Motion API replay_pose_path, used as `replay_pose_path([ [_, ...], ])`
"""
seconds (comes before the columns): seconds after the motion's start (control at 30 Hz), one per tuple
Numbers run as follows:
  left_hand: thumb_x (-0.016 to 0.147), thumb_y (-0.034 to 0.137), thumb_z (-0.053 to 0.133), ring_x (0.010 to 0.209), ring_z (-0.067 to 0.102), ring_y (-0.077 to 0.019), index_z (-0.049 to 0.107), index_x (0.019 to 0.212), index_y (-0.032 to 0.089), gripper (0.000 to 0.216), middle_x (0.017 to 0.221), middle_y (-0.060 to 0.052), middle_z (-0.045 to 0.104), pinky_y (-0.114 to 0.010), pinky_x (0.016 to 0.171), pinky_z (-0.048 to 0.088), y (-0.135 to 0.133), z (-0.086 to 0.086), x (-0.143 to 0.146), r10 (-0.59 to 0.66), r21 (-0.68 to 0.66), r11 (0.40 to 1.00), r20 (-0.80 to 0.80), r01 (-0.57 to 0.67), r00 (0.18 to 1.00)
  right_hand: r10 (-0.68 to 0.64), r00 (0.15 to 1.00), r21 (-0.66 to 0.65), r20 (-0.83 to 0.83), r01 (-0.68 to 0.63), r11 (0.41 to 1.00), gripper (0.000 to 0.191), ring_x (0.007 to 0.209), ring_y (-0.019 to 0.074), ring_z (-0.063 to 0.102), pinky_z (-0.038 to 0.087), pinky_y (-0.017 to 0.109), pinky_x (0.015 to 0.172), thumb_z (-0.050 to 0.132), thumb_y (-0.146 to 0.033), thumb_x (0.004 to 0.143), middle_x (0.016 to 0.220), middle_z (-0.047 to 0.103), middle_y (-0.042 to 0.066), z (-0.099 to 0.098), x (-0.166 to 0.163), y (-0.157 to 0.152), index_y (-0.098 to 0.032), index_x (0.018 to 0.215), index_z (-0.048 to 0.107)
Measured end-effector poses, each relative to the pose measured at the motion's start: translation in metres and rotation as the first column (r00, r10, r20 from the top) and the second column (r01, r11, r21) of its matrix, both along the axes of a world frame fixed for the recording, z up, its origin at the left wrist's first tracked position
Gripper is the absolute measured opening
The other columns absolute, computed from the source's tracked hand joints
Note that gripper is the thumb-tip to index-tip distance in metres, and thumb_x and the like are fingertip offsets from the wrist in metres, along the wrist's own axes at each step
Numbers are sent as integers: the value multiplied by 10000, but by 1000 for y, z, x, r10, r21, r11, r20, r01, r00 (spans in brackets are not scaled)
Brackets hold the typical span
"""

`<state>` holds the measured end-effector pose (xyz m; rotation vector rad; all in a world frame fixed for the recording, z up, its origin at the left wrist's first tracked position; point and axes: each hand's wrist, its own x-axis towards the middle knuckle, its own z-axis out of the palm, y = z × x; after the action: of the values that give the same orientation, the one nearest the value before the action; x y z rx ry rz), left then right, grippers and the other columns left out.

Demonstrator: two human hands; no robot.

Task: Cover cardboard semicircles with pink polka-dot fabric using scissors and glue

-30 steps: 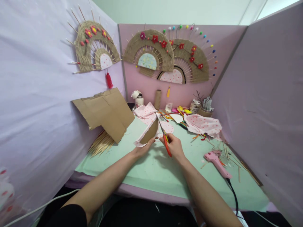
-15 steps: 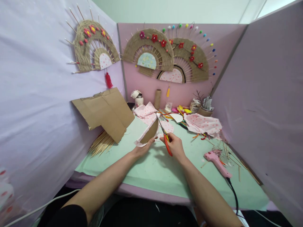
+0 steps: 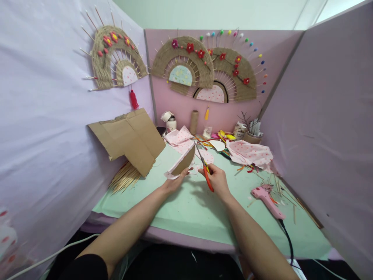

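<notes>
My left hand pinches the lower edge of a cardboard half-disc that is covered on its far side with pink dotted fabric. It holds the piece tilted above the green mat. My right hand grips red-handled scissors, whose blades point up and away along the right edge of the half-disc. The two hands are close together over the middle of the mat.
A pink glue gun with a black cord lies at the right. Large cardboard leans at the left over a bundle of wooden sticks. Pink dotted fabric, jars and craft bits crowd the back. Woven fans hang on the walls.
The scissors and my right hand have shifted slightly down and right. The half-disc has dipped a little in my left hand.
</notes>
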<state>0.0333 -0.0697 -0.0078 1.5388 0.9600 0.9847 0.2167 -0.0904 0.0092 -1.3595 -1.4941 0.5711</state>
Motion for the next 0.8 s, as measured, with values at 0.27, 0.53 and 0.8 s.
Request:
replay_pose_path([
  [0.27, 861, 532, 440, 1058, 602, -249, 590, 1229, 240, 493, 1249, -57, 610, -365, 991, 374, -1, 6, -6, 26, -13, 1000, -89, -27, 996, 38, 998, -71, 45, -34, 997, 343, 562, 111, 369, 305, 220, 525, 580, -505, 735, 575, 417, -45, -2, 1, 2, -189, 643, 482],
  [0.53, 850, 483, 489, 1061, 600, -256, 622, 1192, 232, 444, 1219, -48, 630, -361, 973, 398, 4, 6, -7, 25, 35, 999, 2, -25, 1000, 59, 998, -78, 32, -56, 995, 338, 562, 110, 344, 289, 221, 518, 553, -494, 746, 575, 381, -50, 1, 3, 2, -197, 630, 445],
  [0.8, 848, 467, 497, 1083, 593, -263, 589, 1231, 194, 479, 1231, -80, 620, -384, 961, 423, 8, 1, -7, 15, 41, 999, 51, -17, 999, 36, 999, -91, -28, -38, 995, 343, 550, 105, 314, 272, 220, 502, 570, -480, 729, 556, 350, -52, 7, 3, 0, -196, 588, 439],
])
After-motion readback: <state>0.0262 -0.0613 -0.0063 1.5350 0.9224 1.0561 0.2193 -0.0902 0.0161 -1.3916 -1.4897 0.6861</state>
